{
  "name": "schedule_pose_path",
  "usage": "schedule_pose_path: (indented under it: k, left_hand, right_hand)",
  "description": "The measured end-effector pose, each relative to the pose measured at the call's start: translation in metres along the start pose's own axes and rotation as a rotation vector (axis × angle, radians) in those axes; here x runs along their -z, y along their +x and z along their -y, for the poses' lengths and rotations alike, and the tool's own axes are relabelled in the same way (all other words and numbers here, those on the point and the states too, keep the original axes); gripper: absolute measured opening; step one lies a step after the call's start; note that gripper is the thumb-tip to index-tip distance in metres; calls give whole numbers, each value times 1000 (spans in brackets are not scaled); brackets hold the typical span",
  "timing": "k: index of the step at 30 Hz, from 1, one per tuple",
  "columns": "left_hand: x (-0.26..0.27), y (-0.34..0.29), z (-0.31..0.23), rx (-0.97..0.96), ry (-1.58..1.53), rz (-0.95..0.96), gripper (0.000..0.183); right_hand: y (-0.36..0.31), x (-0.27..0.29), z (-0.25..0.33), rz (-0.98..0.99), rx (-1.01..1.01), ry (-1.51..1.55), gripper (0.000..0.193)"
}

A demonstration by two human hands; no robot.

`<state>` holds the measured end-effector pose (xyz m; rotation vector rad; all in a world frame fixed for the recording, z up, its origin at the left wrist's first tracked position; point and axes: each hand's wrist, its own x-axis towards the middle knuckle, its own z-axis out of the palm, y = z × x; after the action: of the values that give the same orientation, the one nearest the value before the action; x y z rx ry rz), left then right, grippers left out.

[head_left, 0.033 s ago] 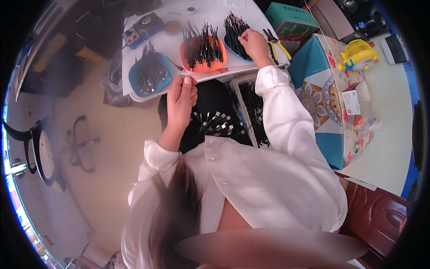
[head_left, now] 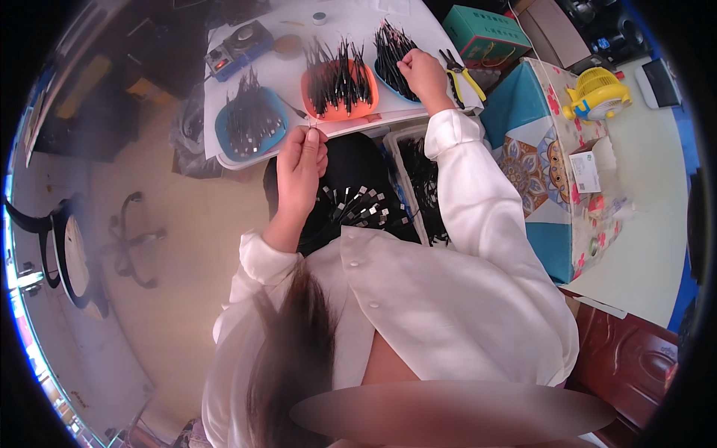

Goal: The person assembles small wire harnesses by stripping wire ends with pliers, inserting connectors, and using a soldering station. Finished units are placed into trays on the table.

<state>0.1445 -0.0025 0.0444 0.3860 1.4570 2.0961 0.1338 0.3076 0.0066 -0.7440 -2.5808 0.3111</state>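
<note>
My left hand [head_left: 301, 158] is closed in a pinch just off the table's front edge, with a thin wire [head_left: 312, 125] sticking up from the fingertips. Up at the right blue tray [head_left: 396, 88], my right hand [head_left: 426, 75] pinches among the black cables [head_left: 392, 52]; its fingertips partly hide what they grip. Between the hands stands an orange tray [head_left: 340, 114] with upright black cables [head_left: 340, 78]. A left blue tray [head_left: 275, 104] holds more cables. Several black cables with metal USB plugs [head_left: 366, 205] lie across my lap.
A white bin [head_left: 399, 168] of black cables sits beside my lap. Yellow-handled pliers [head_left: 464, 78] lie right of my right hand. A blue device [head_left: 240, 51] with a dial stands back left. Farther right are a green box [head_left: 485, 33] and a yellow fan [head_left: 597, 93].
</note>
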Motion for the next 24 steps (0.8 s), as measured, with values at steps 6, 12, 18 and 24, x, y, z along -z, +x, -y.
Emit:
schedule_pose_path:
  k: [6,12,18,24]
  left_hand:
    - [6,-7,-12,-41,-58,33,22]
    - [20,-4,-16,81,-519,46,21]
    - [33,-3,-12,262,-693,-85,20]
    - [19,-14,-17,78,-412,19,17]
  right_hand:
    - [-1,-9,-9,9,-41,32,20]
    - [6,-18,-26,-3,12,144,25]
    - [6,3,-14,-255,127,198,22]
    - [-60,82,66,-91,131,935,12]
